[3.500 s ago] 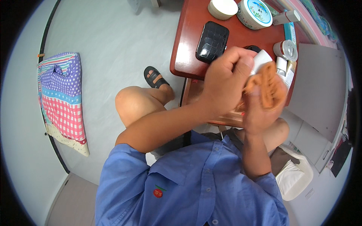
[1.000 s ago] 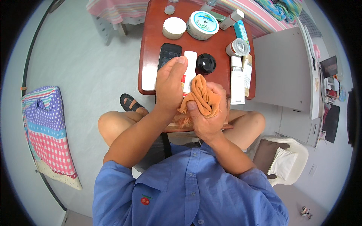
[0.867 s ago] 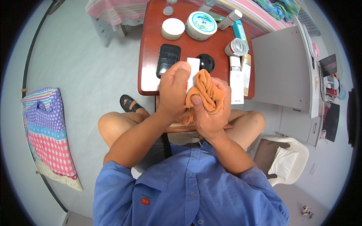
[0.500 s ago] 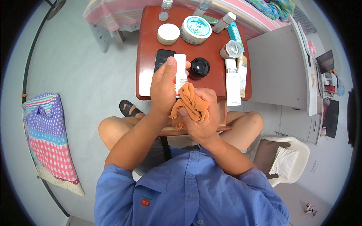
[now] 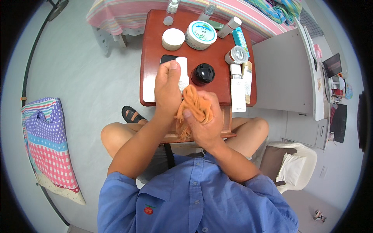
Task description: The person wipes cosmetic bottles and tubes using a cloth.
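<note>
My left hand (image 5: pixel 168 87) is closed around a white bottle (image 5: pixel 182 70), its capped end pointing away from me and its lower part partly behind the cloth. In my right hand (image 5: pixel 210 128) a crumpled orange cloth (image 5: pixel 197 106) is gripped, pressed up to the bottle's near end, with a frayed edge hanging below. Just right of the bottle stands a glossy black jar (image 5: pixel 203 74). A dark phone-like slab (image 5: pixel 168 59) lies partly hidden behind my left hand.
The red-brown table (image 5: pixel 153 39) holds a white tub (image 5: pixel 173 39), a larger lidded tub (image 5: pixel 201 35), a clear-lidded jar (image 5: pixel 236 55), a white tube (image 5: pixel 237 89) and several bottles. A white chair (image 5: pixel 307 171) is at right, folded bedding (image 5: pixel 50 143) at left.
The bottle has turned a little in my left hand, and the cloth has shifted slightly at its near end. The whole view has moved a little.
</note>
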The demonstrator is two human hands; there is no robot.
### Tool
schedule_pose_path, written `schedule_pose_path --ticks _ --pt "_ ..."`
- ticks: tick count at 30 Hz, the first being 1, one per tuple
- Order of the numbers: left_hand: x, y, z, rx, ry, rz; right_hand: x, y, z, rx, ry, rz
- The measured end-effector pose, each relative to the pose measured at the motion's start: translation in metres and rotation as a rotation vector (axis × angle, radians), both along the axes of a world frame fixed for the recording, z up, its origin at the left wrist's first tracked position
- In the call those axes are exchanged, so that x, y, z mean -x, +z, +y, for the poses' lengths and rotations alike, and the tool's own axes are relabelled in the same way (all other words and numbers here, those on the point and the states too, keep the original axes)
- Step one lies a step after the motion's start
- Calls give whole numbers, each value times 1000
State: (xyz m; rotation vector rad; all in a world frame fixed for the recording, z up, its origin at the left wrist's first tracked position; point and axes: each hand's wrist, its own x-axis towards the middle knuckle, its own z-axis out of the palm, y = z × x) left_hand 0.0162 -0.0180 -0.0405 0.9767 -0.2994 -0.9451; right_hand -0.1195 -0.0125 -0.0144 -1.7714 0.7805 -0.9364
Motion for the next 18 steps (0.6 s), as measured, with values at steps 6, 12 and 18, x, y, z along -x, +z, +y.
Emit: schedule_pose_path --ticks 6,12,18 --pt "15 17 10 94 -170 35 -4 7 -23 30 -124 -28" --pt "17 32 18 97 -287 49 0 25 -36 72 -123 -58" --pt "9 37 22 178 -80 -999 13 47 -55 -263 -65 -308"
